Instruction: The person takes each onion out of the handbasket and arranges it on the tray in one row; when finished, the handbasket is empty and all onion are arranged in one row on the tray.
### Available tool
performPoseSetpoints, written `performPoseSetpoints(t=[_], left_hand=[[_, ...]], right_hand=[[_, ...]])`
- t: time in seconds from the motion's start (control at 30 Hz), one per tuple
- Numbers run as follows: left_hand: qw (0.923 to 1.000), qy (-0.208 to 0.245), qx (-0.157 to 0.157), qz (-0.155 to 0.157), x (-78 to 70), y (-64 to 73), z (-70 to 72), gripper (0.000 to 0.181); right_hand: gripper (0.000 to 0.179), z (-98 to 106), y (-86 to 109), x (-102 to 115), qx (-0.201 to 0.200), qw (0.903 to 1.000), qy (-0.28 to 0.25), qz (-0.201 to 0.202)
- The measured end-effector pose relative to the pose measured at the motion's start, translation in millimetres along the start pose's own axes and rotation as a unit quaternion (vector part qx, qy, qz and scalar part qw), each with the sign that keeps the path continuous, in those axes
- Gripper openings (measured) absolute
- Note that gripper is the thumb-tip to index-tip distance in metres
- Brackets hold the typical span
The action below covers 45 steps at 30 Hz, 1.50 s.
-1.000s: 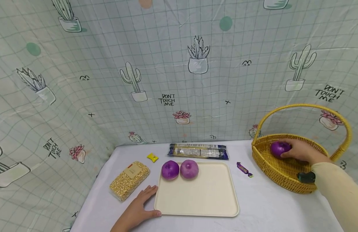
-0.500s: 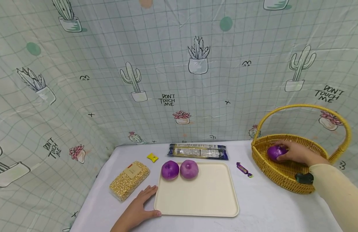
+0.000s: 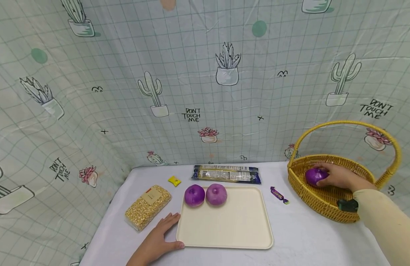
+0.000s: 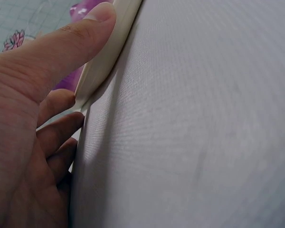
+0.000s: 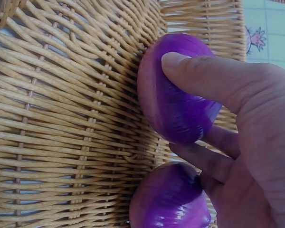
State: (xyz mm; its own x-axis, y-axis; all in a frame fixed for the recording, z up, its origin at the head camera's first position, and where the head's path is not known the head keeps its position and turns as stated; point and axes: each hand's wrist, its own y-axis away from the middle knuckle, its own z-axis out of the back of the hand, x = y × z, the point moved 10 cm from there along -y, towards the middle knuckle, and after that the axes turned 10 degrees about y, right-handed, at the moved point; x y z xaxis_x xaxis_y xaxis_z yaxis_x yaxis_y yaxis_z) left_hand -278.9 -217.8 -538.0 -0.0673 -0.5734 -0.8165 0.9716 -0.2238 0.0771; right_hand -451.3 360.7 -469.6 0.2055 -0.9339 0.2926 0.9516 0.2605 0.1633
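Note:
Inside the yellow wicker basket [image 3: 319,201] at the right, my right hand [image 3: 339,177] grips a purple onion [image 3: 313,177]. In the right wrist view the thumb lies over this onion [image 5: 180,111], with fingers on its other side. A second purple onion [image 5: 168,202] sits just below it, under the hand. My left hand [image 3: 160,236] rests at the left side of the cream tray [image 3: 238,229], thumb at the front corner and fingers spread along the edge. Two onions stand in the tray's back left corner, one dark purple [image 3: 194,195], one paler [image 3: 216,195].
A dark green object [image 3: 348,205], partly hidden by the sleeve, lies in the basket. The basket's tall handle [image 3: 344,122] arches above the right hand. Around the tray lie a bag of corn kernels [image 3: 148,208], a yellow packet [image 3: 174,180], long blue-gold packets [image 3: 226,173] and a purple candy [image 3: 279,195].
My right hand has shifted slightly left and toward me within the basket, and the purple onion has moved with it. The left hand and tray look unmoved.

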Motion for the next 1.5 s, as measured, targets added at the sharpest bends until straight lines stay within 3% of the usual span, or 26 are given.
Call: performPoseSetpoints(t=[0.87, 1.5], left_hand=[[0.9999, -0.002, -0.003, -0.013, -1.8, 0.0, 0.2, 0.096], [1.0, -0.004, -0.002, -0.009, -0.2, -0.9, 0.5, 0.097]], right_hand=[[0.081, 4, 2.6, -3, -0.021, 0.9998, 0.003, -0.006], [0.076, 18, 13.1, 13, -0.051, 0.9982, 0.021, 0.025]])
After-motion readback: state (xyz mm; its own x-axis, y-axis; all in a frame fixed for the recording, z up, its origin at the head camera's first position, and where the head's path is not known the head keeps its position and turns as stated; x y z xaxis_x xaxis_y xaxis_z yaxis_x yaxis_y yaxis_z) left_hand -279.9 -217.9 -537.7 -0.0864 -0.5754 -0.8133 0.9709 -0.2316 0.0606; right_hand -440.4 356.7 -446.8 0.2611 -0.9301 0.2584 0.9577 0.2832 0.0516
